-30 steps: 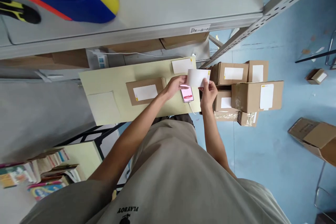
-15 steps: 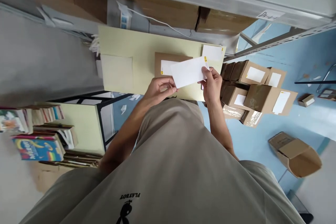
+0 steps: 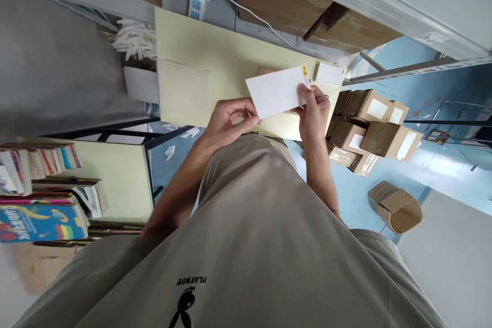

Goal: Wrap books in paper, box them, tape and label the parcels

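A white label [image 3: 274, 93] with a yellow mark at its upper right corner is held above the table between both hands. My right hand [image 3: 313, 107] grips its right end, thumb on top. My left hand [image 3: 232, 120] is closed in a pinch at its lower left corner. Beneath the label lies a cardboard box [image 3: 265, 69], almost wholly covered from view. To the right, near the table's end, a stack of similar white labels [image 3: 329, 74] with a yellow corner mark lies by my right hand.
The pale yellow table [image 3: 226, 56] carries a flat cream sheet [image 3: 183, 93] at left. Labelled cartons [image 3: 378, 138] are piled at right, near an open carton [image 3: 397, 207] on the floor. Books [image 3: 42, 220] fill the left table. A power strip [image 3: 197, 5] lies behind.
The label has tilted and now hides nearly all of the box beneath it. My hands keep their hold on it. The whole view has shifted and turned slightly.
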The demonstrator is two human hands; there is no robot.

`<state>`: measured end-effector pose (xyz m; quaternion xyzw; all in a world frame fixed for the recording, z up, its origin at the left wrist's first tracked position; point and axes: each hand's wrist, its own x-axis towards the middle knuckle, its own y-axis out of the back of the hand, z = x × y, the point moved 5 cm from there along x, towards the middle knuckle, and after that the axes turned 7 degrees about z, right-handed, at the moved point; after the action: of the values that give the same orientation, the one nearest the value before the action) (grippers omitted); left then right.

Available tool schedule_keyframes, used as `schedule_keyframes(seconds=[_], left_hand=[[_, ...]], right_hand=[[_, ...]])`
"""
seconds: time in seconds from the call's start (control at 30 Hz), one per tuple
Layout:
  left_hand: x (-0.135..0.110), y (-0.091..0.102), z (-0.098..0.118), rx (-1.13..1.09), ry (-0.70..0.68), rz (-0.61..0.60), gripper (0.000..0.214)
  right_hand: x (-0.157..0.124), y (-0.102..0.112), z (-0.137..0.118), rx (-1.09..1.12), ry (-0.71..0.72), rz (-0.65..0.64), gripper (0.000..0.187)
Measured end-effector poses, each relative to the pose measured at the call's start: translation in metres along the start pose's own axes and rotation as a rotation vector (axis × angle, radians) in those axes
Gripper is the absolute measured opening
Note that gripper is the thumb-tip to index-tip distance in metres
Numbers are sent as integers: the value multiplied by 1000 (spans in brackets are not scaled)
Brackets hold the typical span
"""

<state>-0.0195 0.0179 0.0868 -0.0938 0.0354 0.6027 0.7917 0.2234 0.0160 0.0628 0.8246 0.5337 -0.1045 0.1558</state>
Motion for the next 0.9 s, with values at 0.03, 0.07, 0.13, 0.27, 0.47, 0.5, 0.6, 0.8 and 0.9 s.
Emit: schedule_keyframes(seconds=[0.03, 0.07, 0.13, 0.27, 0.47, 0.5, 0.6, 0.8, 0.9], left_hand=[[-1, 7, 0, -10, -11, -3, 24], [-1, 15, 0, -15, -20, -8, 23], [-1, 30, -1, -10, -34, -16, 23], [-1, 64, 0, 49, -75, -3, 24], [-4, 108, 3, 205, -69, -19, 17], [-4, 113, 4, 223, -74, -28, 15], [-6, 125, 6, 257, -105, -56, 9], [-7, 140, 7, 252, -141, -83, 6], [-6, 147, 4, 245, -120, -97, 6]], right_hand=[[0, -8, 2, -25, 0, -4, 57], [-1, -17, 5, -56, 3, -15, 57], [-4, -37, 10, -137, 33, -50, 58], [-32, -75, 0, -296, 199, -92, 53], [-96, -123, -38, -358, 268, -226, 41], [-101, -130, -41, -371, 267, -236, 39], [-105, -146, -41, -417, 275, -236, 35], [-99, -166, -40, -476, 299, -233, 28], [-99, -174, -43, -493, 294, -273, 26]])
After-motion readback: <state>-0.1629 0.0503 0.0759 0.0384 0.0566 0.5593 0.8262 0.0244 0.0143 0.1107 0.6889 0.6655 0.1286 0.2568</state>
